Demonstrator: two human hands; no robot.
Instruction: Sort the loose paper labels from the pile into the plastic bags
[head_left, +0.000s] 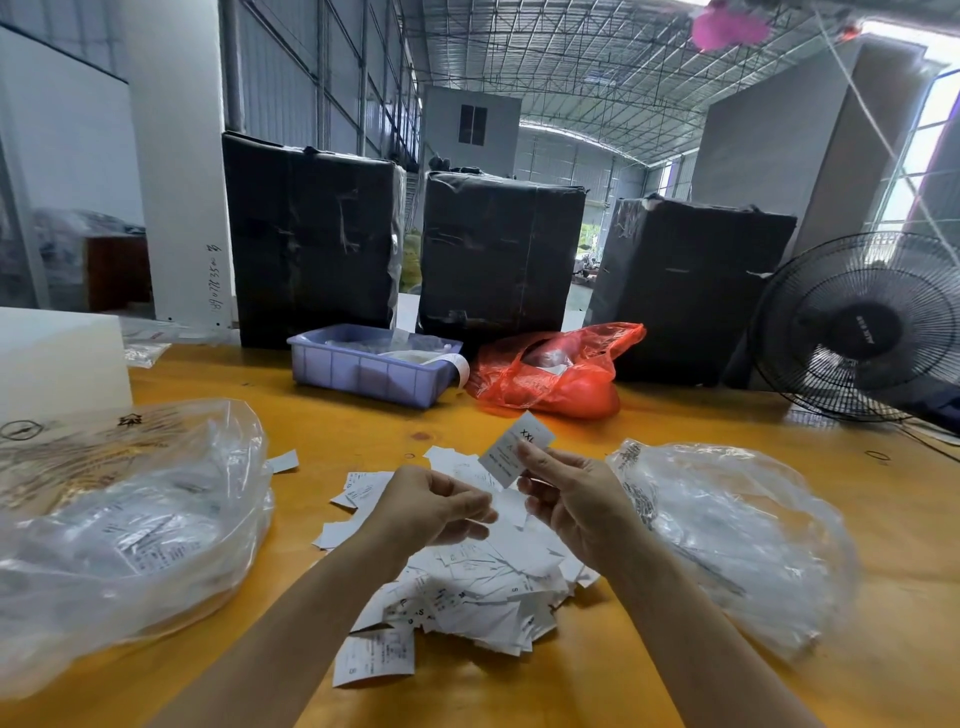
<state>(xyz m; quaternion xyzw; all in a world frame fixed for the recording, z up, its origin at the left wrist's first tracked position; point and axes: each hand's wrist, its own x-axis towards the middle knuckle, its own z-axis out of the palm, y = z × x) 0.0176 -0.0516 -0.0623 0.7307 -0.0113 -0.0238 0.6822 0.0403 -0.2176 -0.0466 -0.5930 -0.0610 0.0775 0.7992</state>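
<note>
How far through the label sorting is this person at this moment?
Partly through. Done: the clear bag on the left and the clear bag on the right each already hold white labels. In hand: the right hand pinches a label printed XXL, raised above the pile; the left hand hovers with curled fingers. Left: a sizeable pile of loose labels on the table.
</note>
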